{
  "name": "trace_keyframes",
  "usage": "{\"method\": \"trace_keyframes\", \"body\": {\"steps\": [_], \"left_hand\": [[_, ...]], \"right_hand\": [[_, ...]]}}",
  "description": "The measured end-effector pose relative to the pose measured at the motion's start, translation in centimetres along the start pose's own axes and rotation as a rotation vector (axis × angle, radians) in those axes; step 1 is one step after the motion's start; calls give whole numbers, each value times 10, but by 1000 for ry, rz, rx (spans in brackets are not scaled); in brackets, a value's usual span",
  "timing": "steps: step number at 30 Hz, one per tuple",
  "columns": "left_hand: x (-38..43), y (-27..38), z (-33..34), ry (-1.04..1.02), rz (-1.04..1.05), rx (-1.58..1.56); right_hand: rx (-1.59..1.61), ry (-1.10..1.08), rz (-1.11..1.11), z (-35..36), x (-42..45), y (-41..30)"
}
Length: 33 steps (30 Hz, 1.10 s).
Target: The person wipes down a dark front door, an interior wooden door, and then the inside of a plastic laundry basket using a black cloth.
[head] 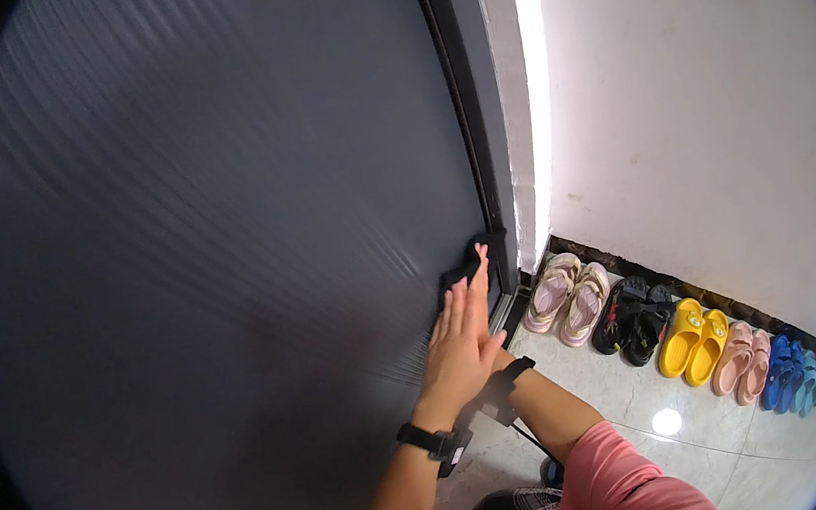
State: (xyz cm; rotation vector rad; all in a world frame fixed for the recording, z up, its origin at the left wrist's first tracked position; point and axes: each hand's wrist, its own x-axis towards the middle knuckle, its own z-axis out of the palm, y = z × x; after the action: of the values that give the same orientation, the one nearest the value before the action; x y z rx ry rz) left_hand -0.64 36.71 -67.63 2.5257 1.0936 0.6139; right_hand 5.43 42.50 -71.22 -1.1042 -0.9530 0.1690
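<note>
A dark grey door panel [223,223] with faint curved grooves fills the left side. My left hand [454,359] is stretched flat beside the panel's edge, fingers slightly apart, with nothing visible in it. Its fingertips reach the lower edge of a black cloth [491,244]. My right hand [481,284] crosses behind the left and is partly hidden by it. Its fingers lie against the cloth at the black door frame [471,149]; the exact grip is covered. Both wrists wear black straps, and a small device hangs on the left one.
Along the white wall [685,102] stands a row of footwear: pale sandals [568,301], black sandals [634,320], yellow clogs [692,343], pink sandals [742,362] and blue slippers [780,373]. Light floor tiles [613,398] reflect a lamp. A metal threshold [505,312] lies by the frame.
</note>
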Motion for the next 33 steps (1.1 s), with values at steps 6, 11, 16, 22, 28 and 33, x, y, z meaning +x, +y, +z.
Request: {"method": "trace_keyframes", "body": {"steps": [6,11,16,22,28,33], "left_hand": [[-25,69,-147,414,64,186],[-69,58,-112,332,-65,171],[-115,-16,10,-186,-264,-75],[-109,29,-93,51,-160,255],[-113,44,-112,297,-109,234],[-131,-1,-8,-19,-243,56]], "right_hand": [[-70,-85,-209,37,48,-155],[-22,-95,-206,33,-22,-89],[104,28,205,11,-148,22],[78,-10,-27,42,-86,-73],[-4,-113,-241,43,-55,-112],[-241,-135,-49,16,-151,21]]}}
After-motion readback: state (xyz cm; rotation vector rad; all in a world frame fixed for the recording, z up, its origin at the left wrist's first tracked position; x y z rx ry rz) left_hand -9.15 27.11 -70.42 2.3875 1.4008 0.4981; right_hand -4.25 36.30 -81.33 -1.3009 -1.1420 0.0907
